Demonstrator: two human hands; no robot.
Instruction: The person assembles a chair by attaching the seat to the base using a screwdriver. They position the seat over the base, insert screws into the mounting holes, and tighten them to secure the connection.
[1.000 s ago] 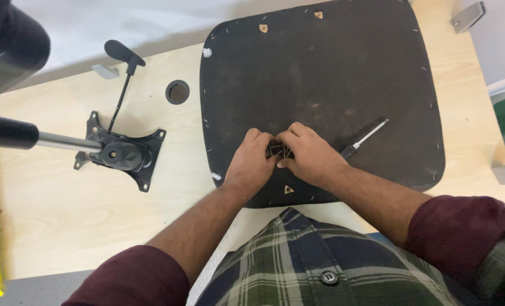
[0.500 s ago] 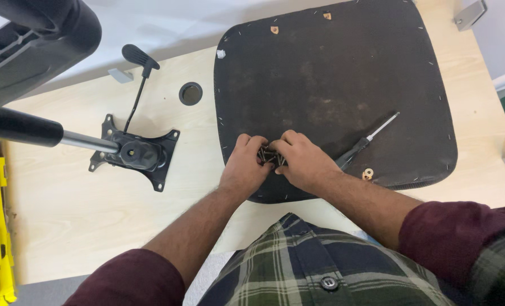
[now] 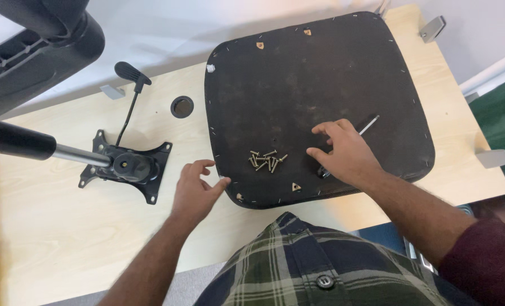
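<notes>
A small heap of brass-coloured screws (image 3: pixel 266 161) lies loose on the dark, square upturned chair seat base (image 3: pixel 320 73), near its front edge, between the two hands. The right hand (image 3: pixel 343 153) rests on the seat with fingers spread, over a metal-shafted screwdriver (image 3: pixel 368 124); whether it grips the handle cannot be told. The left hand (image 3: pixel 195 190) is released, fingers slack, on the pale wooden tabletop (image 3: pixel 65 226) just beside the seat's front left corner. Further left lies a black metal tilt mechanism plate (image 3: pixel 127 166) with its lever.
</notes>
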